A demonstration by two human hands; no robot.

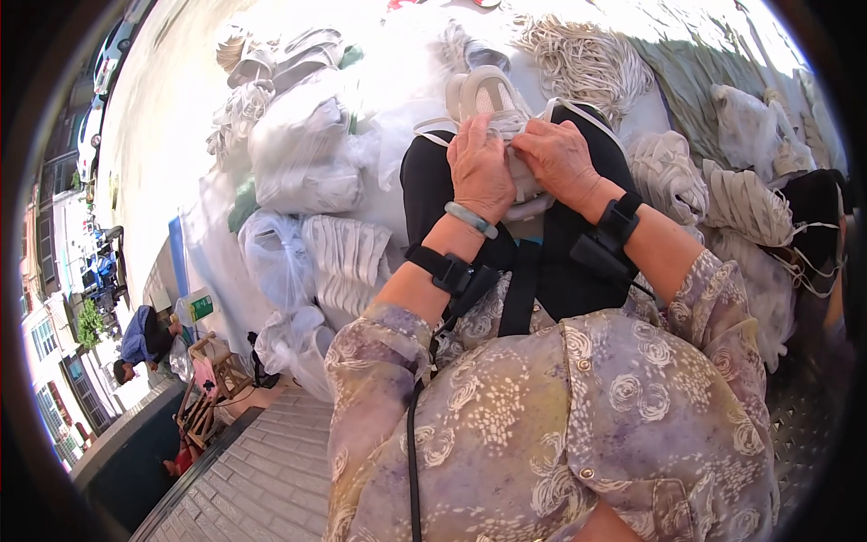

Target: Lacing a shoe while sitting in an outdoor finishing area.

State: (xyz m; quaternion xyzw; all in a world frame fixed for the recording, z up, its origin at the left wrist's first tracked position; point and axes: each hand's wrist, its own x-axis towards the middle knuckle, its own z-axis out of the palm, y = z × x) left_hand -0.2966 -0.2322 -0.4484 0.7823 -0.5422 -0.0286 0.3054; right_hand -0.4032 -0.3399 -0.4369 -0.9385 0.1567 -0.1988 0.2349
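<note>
A pale grey-and-white sneaker upper [489, 93] rests between my thighs, its toe pointing away from me. Both hands are closed over its lacing area. My left hand [481, 169] has its fingers bent and pressed together on the left side. From the right, the thumb and fingers of my right hand [558, 155] pinch close to the eyelets. A white shoelace [591, 116] loops out past my right hand, and another stretch shows left of my left hand. My fingers hide the exact grip and most of the eyelets.
A tangled heap of off-white laces [591, 65] lies beyond my right knee. Stacked uppers [666, 173] sit to the right, more stacked uppers [348, 262] to the left. Plastic-wrapped bundles [305, 149] lie further left. A person [144, 339] is bent down far left beside a wooden chair [217, 366].
</note>
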